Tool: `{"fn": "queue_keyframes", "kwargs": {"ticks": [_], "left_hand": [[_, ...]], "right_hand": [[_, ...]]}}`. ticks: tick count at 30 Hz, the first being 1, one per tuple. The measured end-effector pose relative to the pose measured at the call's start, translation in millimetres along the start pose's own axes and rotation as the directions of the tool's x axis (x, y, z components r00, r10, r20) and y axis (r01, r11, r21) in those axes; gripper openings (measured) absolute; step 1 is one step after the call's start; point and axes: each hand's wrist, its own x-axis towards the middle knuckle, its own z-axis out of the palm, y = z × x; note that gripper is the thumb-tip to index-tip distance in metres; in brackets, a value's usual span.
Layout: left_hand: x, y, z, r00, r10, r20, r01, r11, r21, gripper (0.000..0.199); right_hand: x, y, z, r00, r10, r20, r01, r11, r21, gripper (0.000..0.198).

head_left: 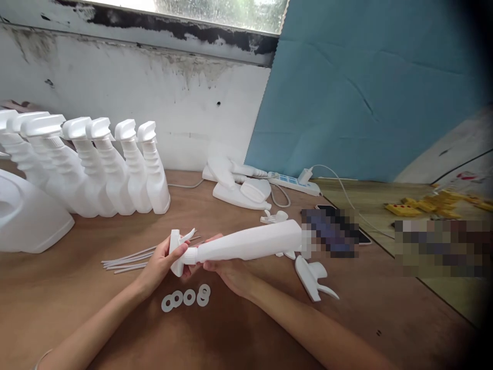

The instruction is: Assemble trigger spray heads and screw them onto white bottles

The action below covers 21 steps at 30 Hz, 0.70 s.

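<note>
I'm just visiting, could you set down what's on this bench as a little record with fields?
Left hand: left hand grips the white plastic trigger spray head at the bottle's neck
Right hand: right hand holds the white plastic bottle from below, lying sideways
Under the hands: flat white ring washers on the brown wooden table
Left of the hands: thin white dip tubes
Back left: row of upright white spray bottles
Right of the hands: loose white trigger head

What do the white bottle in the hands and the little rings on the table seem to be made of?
The bottle looks like matte white moulded plastic: even colour, soft sheen, ribbed neck. The rings look like thin, flat, whitish plastic or rubber washers; which one cannot be told. The table looks like brown wood board.
</note>
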Motion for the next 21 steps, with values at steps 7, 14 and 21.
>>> {"fn": "queue_keyframes", "kwargs": {"ticks": [7, 14, 21], "left_hand": [[-2.8, 4.4, 8.6, 0.989, 0.033, -0.144, -0.036, 0.999, -0.018, 0.045], [-4.1, 3.6, 10.6, 0.988, 0.098, -0.122, -0.101, 0.995, -0.021, 0.048], [0.5, -2.1, 6.2, 0.997, -0.082, 0.004, 0.083, 0.996, -0.026, 0.051]], "right_hand": [[-1.1, 0.1, 1.1, 0.999, -0.026, -0.033, 0.023, 0.995, -0.094, 0.035], [0.7, 0.7, -1.2, 0.999, 0.005, -0.053, -0.008, 0.997, -0.071, 0.037], [0.8, 3.1, -2.3, 1.0, -0.005, 0.009, 0.006, 0.998, -0.061, 0.038]]}}
